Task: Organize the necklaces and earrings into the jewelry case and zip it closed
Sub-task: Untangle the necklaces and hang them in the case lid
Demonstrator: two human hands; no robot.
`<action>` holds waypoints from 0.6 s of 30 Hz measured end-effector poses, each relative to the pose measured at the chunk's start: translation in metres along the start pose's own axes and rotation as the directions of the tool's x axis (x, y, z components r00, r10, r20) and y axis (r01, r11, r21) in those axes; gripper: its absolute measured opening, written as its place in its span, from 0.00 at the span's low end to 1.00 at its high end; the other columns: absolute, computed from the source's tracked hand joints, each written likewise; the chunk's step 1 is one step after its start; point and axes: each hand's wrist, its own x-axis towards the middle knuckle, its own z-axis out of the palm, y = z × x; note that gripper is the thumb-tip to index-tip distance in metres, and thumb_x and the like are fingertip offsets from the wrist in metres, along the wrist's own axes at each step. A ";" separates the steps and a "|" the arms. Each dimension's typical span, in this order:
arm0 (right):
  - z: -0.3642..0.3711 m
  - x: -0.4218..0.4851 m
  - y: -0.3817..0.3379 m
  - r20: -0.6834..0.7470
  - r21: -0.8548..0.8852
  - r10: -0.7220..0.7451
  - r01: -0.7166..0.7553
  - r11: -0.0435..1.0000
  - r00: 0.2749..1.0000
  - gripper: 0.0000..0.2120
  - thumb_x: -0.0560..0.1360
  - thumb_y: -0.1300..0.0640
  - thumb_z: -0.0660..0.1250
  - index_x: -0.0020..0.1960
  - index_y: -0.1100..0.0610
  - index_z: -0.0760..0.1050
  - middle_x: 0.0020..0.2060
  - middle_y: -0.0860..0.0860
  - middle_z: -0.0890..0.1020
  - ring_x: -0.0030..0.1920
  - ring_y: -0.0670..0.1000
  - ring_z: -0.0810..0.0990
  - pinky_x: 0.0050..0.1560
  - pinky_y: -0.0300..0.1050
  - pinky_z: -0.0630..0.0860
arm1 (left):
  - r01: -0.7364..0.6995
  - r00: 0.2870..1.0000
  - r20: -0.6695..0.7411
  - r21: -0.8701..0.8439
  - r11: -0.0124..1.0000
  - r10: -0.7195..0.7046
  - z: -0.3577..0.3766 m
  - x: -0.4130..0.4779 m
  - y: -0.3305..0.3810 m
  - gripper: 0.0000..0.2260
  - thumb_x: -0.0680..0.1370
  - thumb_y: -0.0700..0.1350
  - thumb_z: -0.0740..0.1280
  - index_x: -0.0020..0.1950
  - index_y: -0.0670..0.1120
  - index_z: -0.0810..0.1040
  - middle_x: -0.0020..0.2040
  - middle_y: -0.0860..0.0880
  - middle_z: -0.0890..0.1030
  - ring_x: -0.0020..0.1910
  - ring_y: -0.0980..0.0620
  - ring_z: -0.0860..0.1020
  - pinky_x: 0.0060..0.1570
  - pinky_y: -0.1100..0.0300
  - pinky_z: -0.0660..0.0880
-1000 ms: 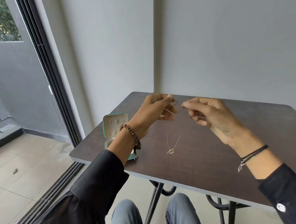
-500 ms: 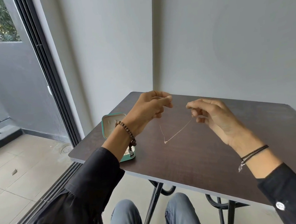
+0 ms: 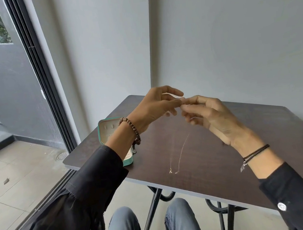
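Pinching a thin gold necklace (image 3: 182, 151) between the thumb and forefinger of the left hand (image 3: 155, 107), and fanning the other fingers loosely above the pinch. Meeting that pinch tip to tip with the thumb and forefinger of the right hand (image 3: 211, 118), likewise closing on the chain, and curling the lower fingers in toward the palm. Holding both hands raised over the middle of the dark wood-grain table (image 3: 227, 172).

Letting the necklace hang below the fingertips in two fine strands, converging on a small pendant (image 3: 170, 171) near the table's front edge. Losing the upper run of chain against the hands, too fine to trace up to the fingertips; not showing whether the pendant is touching the tabletop or hanging just clear of it.

Leaving the teal jewelry case (image 3: 108, 131) standing open at the table's left edge, well apart from the hanging chain, showing its beige lid lining and hiding partly behind the left forearm.

Wearing a brown beaded bracelet (image 3: 131, 128) on the left wrist and a thin black cord bracelet (image 3: 254, 153) on the right, with black sleeves (image 3: 97, 176) covering both forearms. Sitting with knees in blue jeans (image 3: 121, 228) below the table's near edge.

Facing a pale grey wall (image 3: 232, 40) corner; opening on the left, past a dark sliding door frame (image 3: 37, 70), onto a tiled balcony (image 3: 13, 176).
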 end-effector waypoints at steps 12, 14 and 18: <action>-0.034 0.006 0.014 -0.140 -0.214 -0.055 0.024 0.977 0.989 0.15 0.71 0.58 0.77 0.55 0.64 0.83 0.44 0.61 0.87 0.43 0.54 0.87 0.47 0.43 0.81 | -0.015 0.999 0.049 0.032 0.999 0.013 0.022 0.030 -0.014 0.14 0.77 0.44 0.76 0.60 0.41 0.80 0.40 0.48 0.84 0.39 0.54 0.82 0.43 0.64 0.78; -0.042 0.014 0.025 -0.161 -0.214 -0.024 -0.011 0.977 0.987 0.14 0.72 0.58 0.76 0.55 0.64 0.83 0.44 0.61 0.87 0.44 0.55 0.87 0.47 0.43 0.80 | 0.014 0.998 0.064 0.020 1.000 -0.015 0.027 0.043 -0.027 0.13 0.77 0.42 0.76 0.59 0.42 0.80 0.42 0.48 0.85 0.41 0.54 0.83 0.44 0.64 0.79; -0.063 0.041 0.057 -0.227 -0.262 0.035 -0.095 0.960 0.973 0.11 0.75 0.58 0.75 0.54 0.63 0.83 0.43 0.58 0.88 0.45 0.55 0.88 0.49 0.44 0.79 | 0.070 0.997 0.046 -0.013 0.997 -0.070 0.042 0.076 -0.063 0.13 0.76 0.38 0.75 0.60 0.38 0.80 0.44 0.46 0.84 0.42 0.57 0.83 0.43 0.66 0.79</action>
